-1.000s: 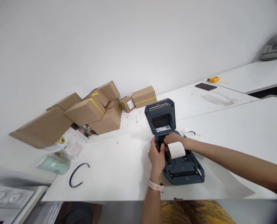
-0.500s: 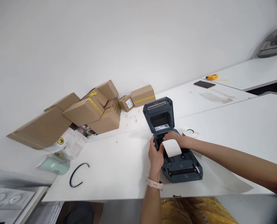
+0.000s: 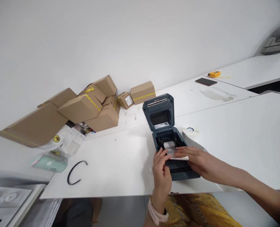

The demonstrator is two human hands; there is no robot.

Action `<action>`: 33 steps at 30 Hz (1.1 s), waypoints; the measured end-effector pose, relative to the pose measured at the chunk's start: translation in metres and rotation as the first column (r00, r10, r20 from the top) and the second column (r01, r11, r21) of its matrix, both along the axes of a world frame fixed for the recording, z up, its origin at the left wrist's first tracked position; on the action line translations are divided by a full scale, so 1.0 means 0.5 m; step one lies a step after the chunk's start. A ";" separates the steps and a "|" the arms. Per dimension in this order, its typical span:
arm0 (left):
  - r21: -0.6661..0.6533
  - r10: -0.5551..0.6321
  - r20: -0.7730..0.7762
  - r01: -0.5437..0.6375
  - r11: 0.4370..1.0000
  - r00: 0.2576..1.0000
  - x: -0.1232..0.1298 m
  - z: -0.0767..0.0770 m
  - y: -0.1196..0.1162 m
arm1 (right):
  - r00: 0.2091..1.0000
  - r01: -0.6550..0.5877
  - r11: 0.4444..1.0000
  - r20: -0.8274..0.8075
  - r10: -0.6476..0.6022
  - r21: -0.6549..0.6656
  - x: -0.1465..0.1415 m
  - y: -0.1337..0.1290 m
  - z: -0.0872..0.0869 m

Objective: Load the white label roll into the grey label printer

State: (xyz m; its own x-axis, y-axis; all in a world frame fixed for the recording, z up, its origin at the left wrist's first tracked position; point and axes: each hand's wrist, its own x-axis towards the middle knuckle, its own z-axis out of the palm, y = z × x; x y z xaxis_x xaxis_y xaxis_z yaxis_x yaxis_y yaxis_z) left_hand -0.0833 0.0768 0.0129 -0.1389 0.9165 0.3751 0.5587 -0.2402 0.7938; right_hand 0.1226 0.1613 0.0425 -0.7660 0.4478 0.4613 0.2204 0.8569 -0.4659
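One open printer [image 3: 160, 138] sat on the white table [image 3: 111, 167] in the head view, under both hands, its raised lid [image 3: 159, 112] beyond the fingers. The left hand [image 3: 162, 175] was loosely open, thumb apart from bent fingers, which touched the printer's left edge and the near part of the white paper [image 3: 169, 144] in the bay. The right hand [image 3: 204, 162] lay nearly flat, its fingers reaching leftward over the paper; its thumb was hidden, so whether it pinched anything could not be told. The paper's curled end [image 3: 182, 158] stuck out below those fingers. Just beyond the right hand lay a loose roll [image 3: 190, 130], and much farther off, a phone [image 3: 206, 82] and a yellow tape measure [image 3: 214, 74]. Left of the left hand lay a curved black band [image 3: 69, 172], with a green container [image 3: 51, 163] farther left and stacked cardboard boxes [image 3: 83, 108] beyond. A pale wristband [image 3: 157, 217] circled the left wrist.
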 end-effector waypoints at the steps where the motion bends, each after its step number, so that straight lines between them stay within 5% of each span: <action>1: 0.011 -0.022 -0.021 0.022 1.000 1.000 0.007 -0.001 -0.022 | 1.000 0.019 1.000 -0.019 -0.019 0.002 0.003 -0.013 -0.009; 5: 0.084 0.020 -0.116 -0.010 0.996 0.993 0.034 -0.015 -0.075 | 0.989 0.110 0.994 -0.106 -0.107 0.024 0.002 -0.051 -0.049; 13: 0.299 0.166 -0.208 -0.099 0.949 0.964 0.060 -0.053 -0.095 | 0.968 0.175 0.983 -0.191 -0.161 0.062 0.014 -0.097 -0.095; 33: 0.310 0.206 -0.249 -0.123 0.943 0.947 0.067 -0.064 -0.107 | 0.887 0.339 0.929 -0.381 -0.263 0.149 0.003 -0.156 -0.170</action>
